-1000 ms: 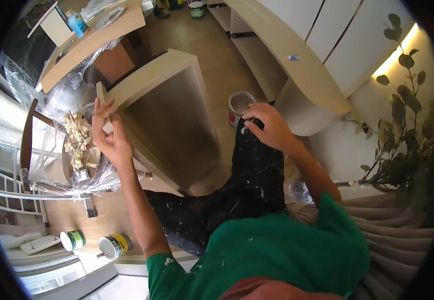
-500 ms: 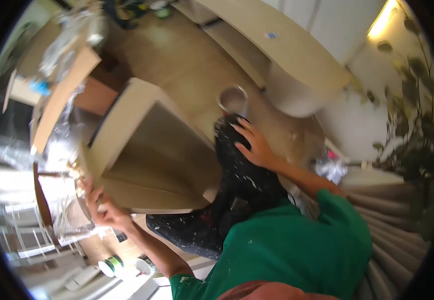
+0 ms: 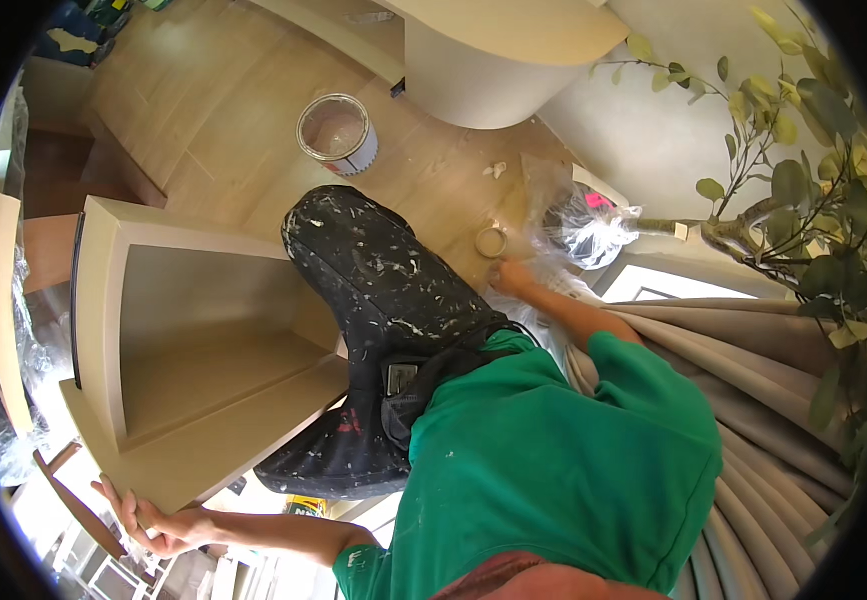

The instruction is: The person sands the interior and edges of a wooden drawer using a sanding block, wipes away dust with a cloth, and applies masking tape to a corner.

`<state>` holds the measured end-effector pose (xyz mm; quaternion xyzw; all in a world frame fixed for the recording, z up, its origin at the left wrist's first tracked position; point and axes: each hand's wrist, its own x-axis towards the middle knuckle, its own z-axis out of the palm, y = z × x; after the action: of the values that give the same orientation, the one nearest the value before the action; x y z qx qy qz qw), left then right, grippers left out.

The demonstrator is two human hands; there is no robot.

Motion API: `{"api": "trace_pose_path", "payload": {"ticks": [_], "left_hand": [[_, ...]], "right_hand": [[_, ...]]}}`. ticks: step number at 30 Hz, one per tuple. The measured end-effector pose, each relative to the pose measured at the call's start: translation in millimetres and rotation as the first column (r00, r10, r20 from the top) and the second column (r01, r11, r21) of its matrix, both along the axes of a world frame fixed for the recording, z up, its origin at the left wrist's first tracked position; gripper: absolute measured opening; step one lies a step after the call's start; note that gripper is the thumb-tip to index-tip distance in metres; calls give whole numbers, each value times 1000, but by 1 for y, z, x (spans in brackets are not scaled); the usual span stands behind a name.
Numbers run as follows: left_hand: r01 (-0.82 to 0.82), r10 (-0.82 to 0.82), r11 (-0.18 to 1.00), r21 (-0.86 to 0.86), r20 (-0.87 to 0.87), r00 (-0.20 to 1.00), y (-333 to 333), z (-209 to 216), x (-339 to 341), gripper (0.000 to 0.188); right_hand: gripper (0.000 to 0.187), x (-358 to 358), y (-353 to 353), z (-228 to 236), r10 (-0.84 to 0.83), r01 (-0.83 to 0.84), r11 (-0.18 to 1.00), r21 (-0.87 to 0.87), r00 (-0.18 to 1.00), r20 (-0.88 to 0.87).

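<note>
My left hand is at the near corner of a beige open-fronted cabinet, its fingers curled along the edge of the board. The cabinet leans tilted beside my legs, its hollow facing me. Down by the floor on the right, my right hand touches or lies close to clear plastic sheeting; its fingers are mostly hidden. Just beyond it is a roll of tape. Black paint-spattered trousers cover my bent knee, between the two hands.
An open paint can stands on the wood floor ahead. Behind it is a curved beige furniture unit. To the right are a leafy plant with its base in plastic, and a beige curtain. Cardboard and plastic wrap lie at left.
My right hand has left my knee and reached down to the right, beside the tape roll. The view has shifted; my left hand stays at the cabinet's edge.
</note>
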<state>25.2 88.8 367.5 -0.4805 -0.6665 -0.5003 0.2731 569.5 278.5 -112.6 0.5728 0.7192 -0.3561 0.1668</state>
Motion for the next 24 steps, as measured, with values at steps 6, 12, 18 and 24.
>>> {"api": "trace_pose_path", "payload": {"ticks": [6, 12, 18, 24], "left_hand": [[-102, 97, 992, -80, -64, 993, -34, 3, 29, 28], [-49, 47, 999, 20, 95, 994, 4, 3, 46, 21], [-69, 59, 996, 52, 170, 984, -9, 20, 57, 22], [-27, 37, 998, -57, 180, 983, -7, 28, 65, 20]], "right_hand": [[28, -29, 13, -74, 481, -486, 865, 126, 874, 67], [49, -22, 27, -103, 352, -400, 883, 244, 910, 220], [20, -98, 75, 33, -622, 564, 777, -280, 619, -479], [28, -144, 126, 132, -586, 550, 647, -528, -83, -806]]}}
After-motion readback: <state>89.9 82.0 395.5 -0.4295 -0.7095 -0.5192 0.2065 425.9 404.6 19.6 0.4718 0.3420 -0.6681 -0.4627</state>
